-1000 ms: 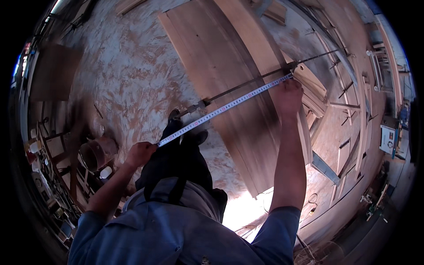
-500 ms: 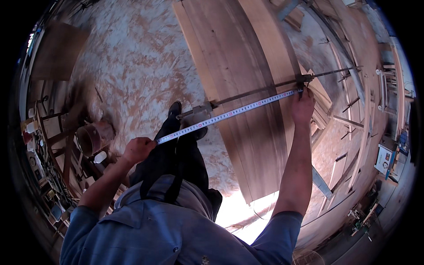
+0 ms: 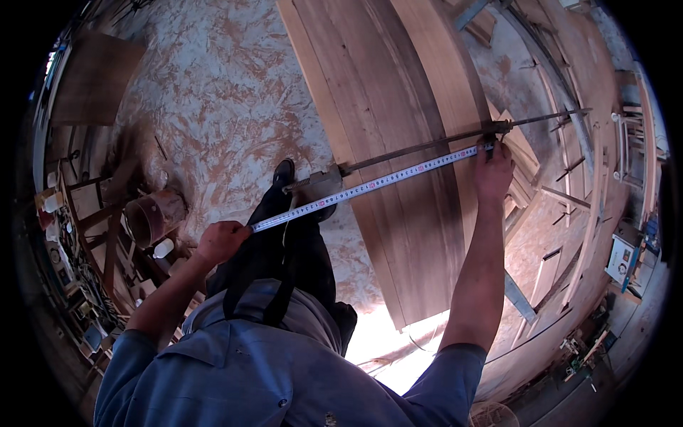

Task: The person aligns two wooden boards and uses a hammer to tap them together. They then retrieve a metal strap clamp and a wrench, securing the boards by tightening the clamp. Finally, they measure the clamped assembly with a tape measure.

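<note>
A long white tape measure blade [image 3: 377, 184] runs taut between my hands, slanting up to the right. My left hand [image 3: 219, 242] is closed on its left end, in front of my dark trousers. My right hand [image 3: 494, 174] grips the dark end piece of the tape at the far right edge of a wide wooden panel [image 3: 398, 235]. The blade crosses over the panel's boards, nearly parallel to a metal bar clamp [image 3: 420, 148]. That clamp's screw jaw [image 3: 324, 181] sits at the panel's left edge, and its sliding jaw [image 3: 500, 128] is just beyond my right fingers.
A brown bucket [image 3: 153, 217] and a white bottle [image 3: 163, 248] stand at left beside a cluttered rack. A brown board [image 3: 96, 80] lies farther back. Wood offcuts [image 3: 523, 160] and a metal leg [image 3: 519, 295] are right of the panel. My shoe [image 3: 284, 173] is near the clamp.
The view has shifted slightly, so the panel and clamp appear a little farther right. My right hand sits slightly farther right too; both hands keep their hold on the tape.
</note>
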The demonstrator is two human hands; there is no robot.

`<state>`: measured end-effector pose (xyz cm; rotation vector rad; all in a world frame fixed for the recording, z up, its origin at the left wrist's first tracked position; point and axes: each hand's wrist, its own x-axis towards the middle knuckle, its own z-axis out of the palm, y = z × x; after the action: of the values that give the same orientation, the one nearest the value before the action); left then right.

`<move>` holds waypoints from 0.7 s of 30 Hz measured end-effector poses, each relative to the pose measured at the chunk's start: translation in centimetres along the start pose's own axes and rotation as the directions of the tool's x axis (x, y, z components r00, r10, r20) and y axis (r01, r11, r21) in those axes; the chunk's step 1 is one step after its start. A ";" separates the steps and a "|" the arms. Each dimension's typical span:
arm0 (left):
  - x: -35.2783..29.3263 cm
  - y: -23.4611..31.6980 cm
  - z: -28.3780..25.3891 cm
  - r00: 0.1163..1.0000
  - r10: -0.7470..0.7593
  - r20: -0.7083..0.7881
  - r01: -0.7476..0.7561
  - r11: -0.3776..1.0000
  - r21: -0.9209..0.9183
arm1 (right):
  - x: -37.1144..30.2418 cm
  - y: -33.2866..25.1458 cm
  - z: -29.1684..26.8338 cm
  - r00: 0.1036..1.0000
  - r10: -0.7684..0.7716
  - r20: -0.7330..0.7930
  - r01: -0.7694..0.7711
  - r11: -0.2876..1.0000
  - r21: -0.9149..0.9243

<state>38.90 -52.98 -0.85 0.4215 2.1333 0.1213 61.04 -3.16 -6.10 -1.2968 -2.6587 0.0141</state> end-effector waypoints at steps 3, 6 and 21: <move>-0.3 0.6 -0.3 1.000 -0.015 0.016 0.014 1.000 0.007 | -0.1 0.0 -0.1 1.000 -0.002 0.006 0.002 1.000 0.006; -0.1 0.5 -0.3 0.999 -0.018 0.032 0.018 1.000 0.001 | -0.1 0.1 0.1 1.000 0.005 0.017 -0.005 1.000 -0.007; -2.4 -0.8 0.9 0.976 0.203 -0.077 -0.207 0.978 -0.037 | -1.9 1.7 -3.6 0.795 0.565 0.220 -0.446 0.301 0.843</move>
<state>40.64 -54.59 0.35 0.6192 2.1495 0.3056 64.09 -3.80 -3.04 -1.5247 -1.4934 1.1819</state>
